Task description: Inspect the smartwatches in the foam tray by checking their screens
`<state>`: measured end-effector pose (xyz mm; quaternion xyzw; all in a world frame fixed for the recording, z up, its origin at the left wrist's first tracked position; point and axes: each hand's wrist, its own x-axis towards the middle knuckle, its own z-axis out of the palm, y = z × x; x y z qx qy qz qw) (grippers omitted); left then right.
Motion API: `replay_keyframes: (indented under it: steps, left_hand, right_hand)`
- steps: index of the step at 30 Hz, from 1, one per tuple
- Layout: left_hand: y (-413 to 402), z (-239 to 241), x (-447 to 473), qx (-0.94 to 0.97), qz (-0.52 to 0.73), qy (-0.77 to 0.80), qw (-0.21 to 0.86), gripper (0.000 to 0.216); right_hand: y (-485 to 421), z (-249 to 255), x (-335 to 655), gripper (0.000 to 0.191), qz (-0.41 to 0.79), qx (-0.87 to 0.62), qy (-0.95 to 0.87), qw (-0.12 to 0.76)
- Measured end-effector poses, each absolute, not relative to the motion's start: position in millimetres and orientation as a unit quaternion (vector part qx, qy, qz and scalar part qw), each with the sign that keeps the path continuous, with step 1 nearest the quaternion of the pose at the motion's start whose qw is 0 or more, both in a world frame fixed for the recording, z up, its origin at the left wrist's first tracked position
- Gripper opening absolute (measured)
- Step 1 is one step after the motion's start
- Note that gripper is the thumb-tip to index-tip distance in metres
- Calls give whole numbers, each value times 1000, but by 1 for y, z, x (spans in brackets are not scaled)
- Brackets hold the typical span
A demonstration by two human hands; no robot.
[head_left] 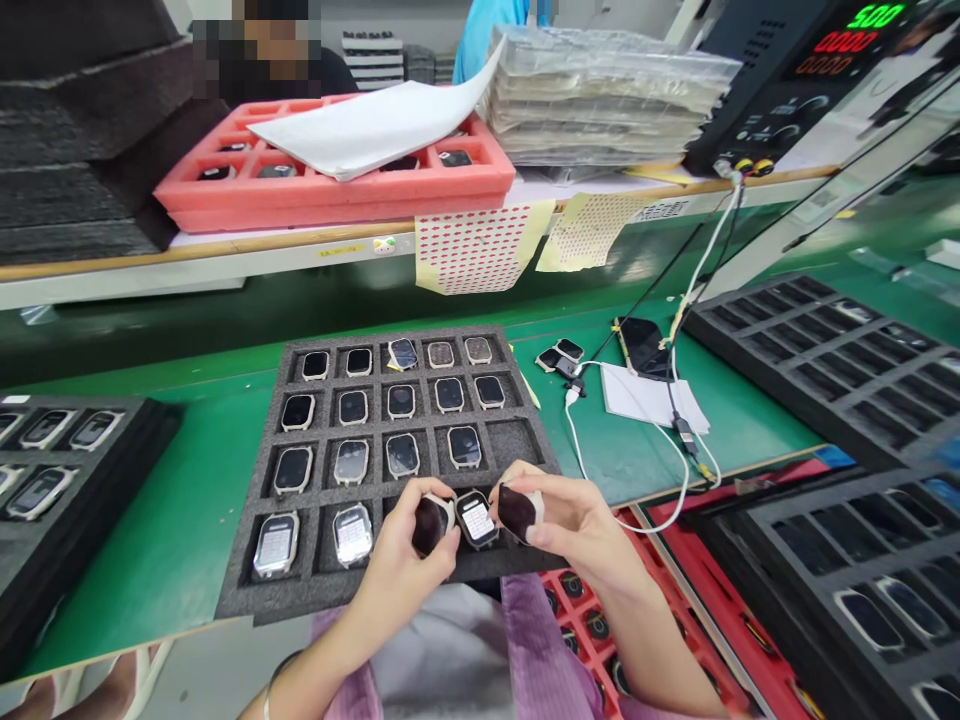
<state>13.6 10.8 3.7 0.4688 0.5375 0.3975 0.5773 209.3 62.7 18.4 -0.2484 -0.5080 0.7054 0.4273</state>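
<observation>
A dark grey foam tray [517, 440] lies on the green bench in front of me, its pockets filled with several smartwatch bodies. Over the tray's near edge both my hands pinch one watch body [477, 518], whose screen is lit with small text. My left hand [409, 560] is closed on its left side and my right hand [559, 520] on its right side. Dark finger cots cover my thumbs. The pocket at the right end of the tray's third row holds nothing.
A second foam tray [127, 450] with watches sits at the left; black trays [825, 370] stand at the right, red trays [675, 590] below. White cables [675, 470], a phone [643, 345] and paper lie right of the tray. A pink tray [337, 190], bagged stacks and a power supply [810, 70] fill the shelf; a person sits behind.
</observation>
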Motion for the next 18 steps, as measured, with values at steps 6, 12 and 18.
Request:
replay_keyframes:
  steps: [6,12,18]
  left_hand:
    - [11,3,14,475,400,535,572,26]
    - [12,4,15,463,413,524,584,32]
    - [12,3,15,460,421,525,579,31]
  right_hand:
    - [60,17,210,35,707,-288,-474,438]
    - [57,19,207,42,735,-291,-460,404]
    - [58,20,204,39,738,-288,-459,401]
